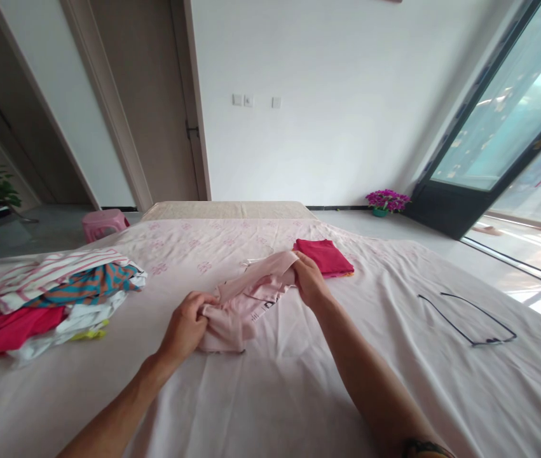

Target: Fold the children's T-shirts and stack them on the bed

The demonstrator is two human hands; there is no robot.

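Beside the clothes pile (pixel 65 299), the left hand (pixel 189 321) is pinching the pink garment (pixel 246 296) on the sheet (pixel 270 407); the right hand (pixel 311 280) is gripping its far edge. Pulling evenly seems best for smoothing creases.

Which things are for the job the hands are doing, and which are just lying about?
Probably for the job:
pink cloth, in the left hand and right hand
clothes pile
folded red cloth

Just about:
glasses
pink stool
purple flowers
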